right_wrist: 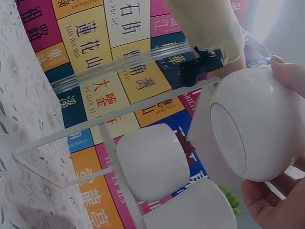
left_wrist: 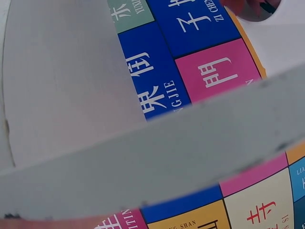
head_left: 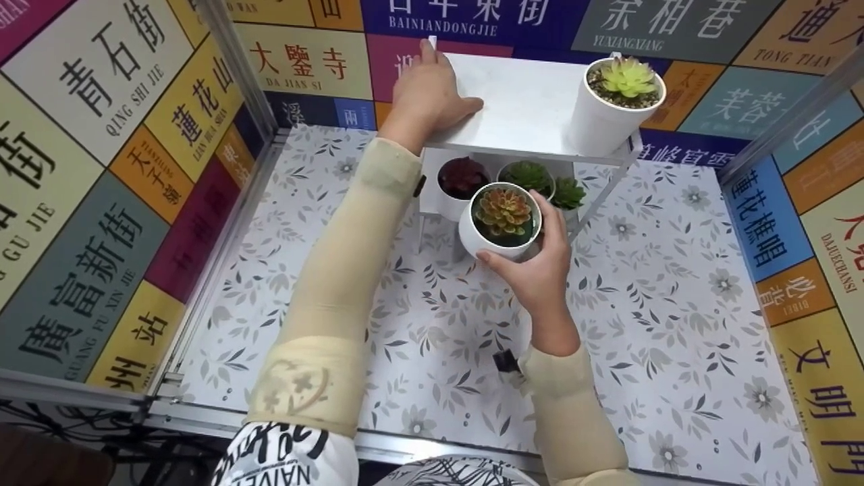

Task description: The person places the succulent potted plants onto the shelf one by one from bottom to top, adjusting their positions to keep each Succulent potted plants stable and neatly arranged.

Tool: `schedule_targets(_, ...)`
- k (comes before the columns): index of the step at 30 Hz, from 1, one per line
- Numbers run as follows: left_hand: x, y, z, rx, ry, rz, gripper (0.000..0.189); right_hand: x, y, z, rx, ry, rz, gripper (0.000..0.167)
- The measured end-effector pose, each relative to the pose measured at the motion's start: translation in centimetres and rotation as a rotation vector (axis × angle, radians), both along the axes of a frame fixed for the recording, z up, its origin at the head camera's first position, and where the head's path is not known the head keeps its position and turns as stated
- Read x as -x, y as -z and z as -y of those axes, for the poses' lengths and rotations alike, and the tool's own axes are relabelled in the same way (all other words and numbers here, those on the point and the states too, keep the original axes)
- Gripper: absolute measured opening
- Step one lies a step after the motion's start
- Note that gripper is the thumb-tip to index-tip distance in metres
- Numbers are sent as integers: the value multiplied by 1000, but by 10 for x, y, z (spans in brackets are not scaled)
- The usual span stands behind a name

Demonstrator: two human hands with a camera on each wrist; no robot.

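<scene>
My right hand [head_left: 543, 270] holds a round white pot [right_wrist: 264, 121] with an orange-green succulent [head_left: 503, 211], thumb and fingers on opposite sides. The pot is in front of a white two-tier plant rack [head_left: 513, 101]. My left hand [head_left: 432, 91] rests on the left end of the upper shelf, thumb spread over its top. The left wrist view shows the shelf's edge [left_wrist: 157, 148] up close, with little of the hand visible. On the lower tier are a dark red succulent [head_left: 464, 177] and green succulents [head_left: 528, 177], partly hidden by the held pot.
A tall white pot with a light green succulent [head_left: 628, 79] stands at the upper shelf's right end. Beneath the rack lies a leaf-patterned tabletop [head_left: 432, 364]. Panels with Chinese lettering [head_left: 74, 270] enclose the back and sides. A metal rail [head_left: 385, 445] runs along the front.
</scene>
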State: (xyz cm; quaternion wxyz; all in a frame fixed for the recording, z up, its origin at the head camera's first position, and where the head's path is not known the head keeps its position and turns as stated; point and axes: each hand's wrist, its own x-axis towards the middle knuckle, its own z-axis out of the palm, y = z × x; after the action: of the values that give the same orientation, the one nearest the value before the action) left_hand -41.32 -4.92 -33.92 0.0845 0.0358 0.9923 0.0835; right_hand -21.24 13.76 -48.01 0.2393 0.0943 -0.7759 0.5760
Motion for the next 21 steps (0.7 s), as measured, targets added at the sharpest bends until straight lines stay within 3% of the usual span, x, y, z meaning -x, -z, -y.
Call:
schedule_targets(13,0,-2,0,-1,-8,4,114,10,-19,-5,7,106,-49,109)
schedule_targets(21,0,-2,1,11,3,15,114,19,-34,-9,53,122,-82,104)
